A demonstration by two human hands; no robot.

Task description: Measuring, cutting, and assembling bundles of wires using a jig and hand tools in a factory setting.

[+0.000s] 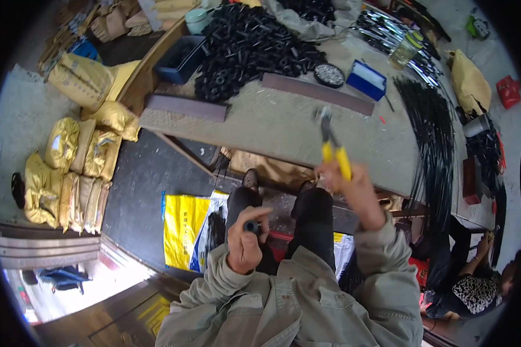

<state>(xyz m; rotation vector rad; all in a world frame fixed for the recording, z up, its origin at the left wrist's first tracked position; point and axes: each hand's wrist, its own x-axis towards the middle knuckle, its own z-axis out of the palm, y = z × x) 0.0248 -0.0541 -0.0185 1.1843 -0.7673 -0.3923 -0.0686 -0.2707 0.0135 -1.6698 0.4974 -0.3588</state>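
Short of the near edge of the worktop (260, 121), a left hand (246, 243) curls around a black tube (250, 226) and the right hand (352, 180) grips yellow-handled pliers (328, 151), finished work unclear, the far-left heap (249, 43) suggesting plenty remains.

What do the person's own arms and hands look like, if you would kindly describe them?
The left hand and right hand are bare, with no gloves visible. The left sleeve and right sleeve are long, loose and creased, in a plain greyish-khaki cloth matching the rest of the garment. I can make out no markings or cables on them.
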